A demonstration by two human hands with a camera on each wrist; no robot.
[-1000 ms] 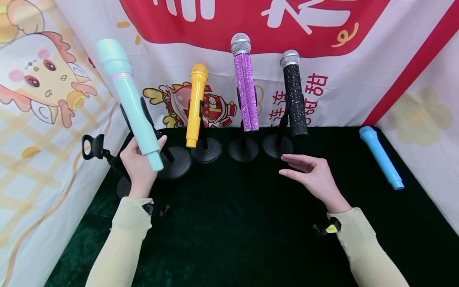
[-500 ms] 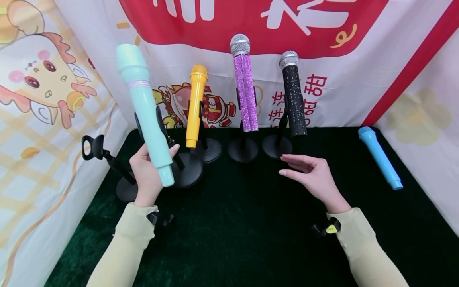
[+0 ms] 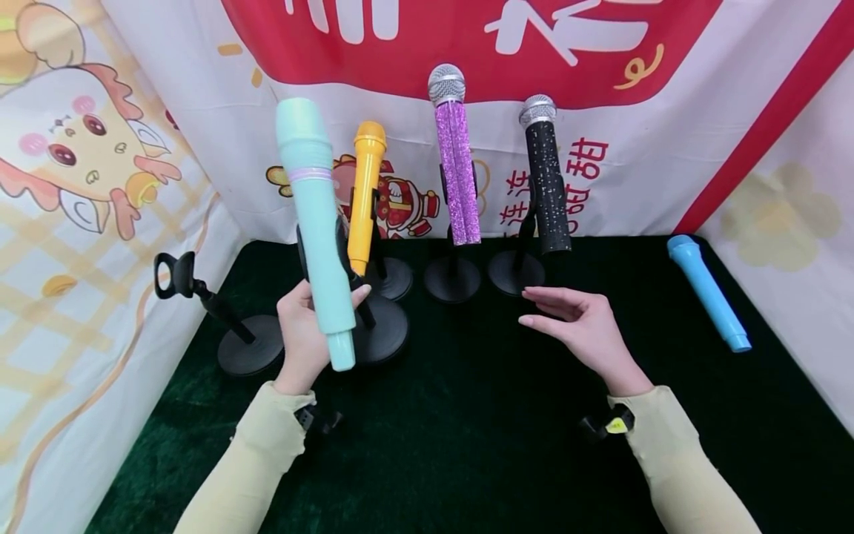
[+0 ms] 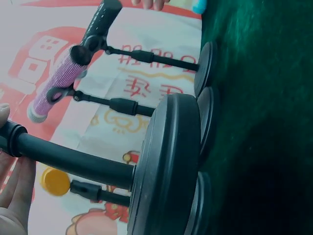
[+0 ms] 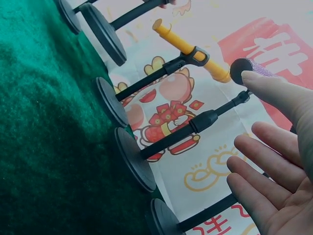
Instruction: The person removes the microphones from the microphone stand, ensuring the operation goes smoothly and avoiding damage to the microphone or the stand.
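My left hand [image 3: 302, 337] holds a black microphone stand by its pole [image 4: 78, 159], just below its clip. A mint-green microphone [image 3: 316, 237] sits in that clip, tilted, head up. The stand's round base [image 3: 385, 334] is in front of the yellow microphone's stand; whether it touches the cloth I cannot tell. My right hand [image 3: 590, 330] hovers with relaxed fingers and nothing in them, in front of the stand with the black speckled microphone [image 3: 548, 185]. In the right wrist view, its fingers [image 5: 264, 166] are spread apart.
A yellow microphone [image 3: 365, 196] and a purple glittery microphone [image 3: 457, 170] stand in clips at the back. A stand with a vacant clip [image 3: 175, 274] is at the left. A blue microphone [image 3: 709, 293] lies at the right on the dark green cloth [image 3: 467, 445]. Printed curtains enclose the table.
My left hand has moved right and towards me, carrying the stand with the mint-green microphone away from the vacant stand. My right hand has stayed in place.
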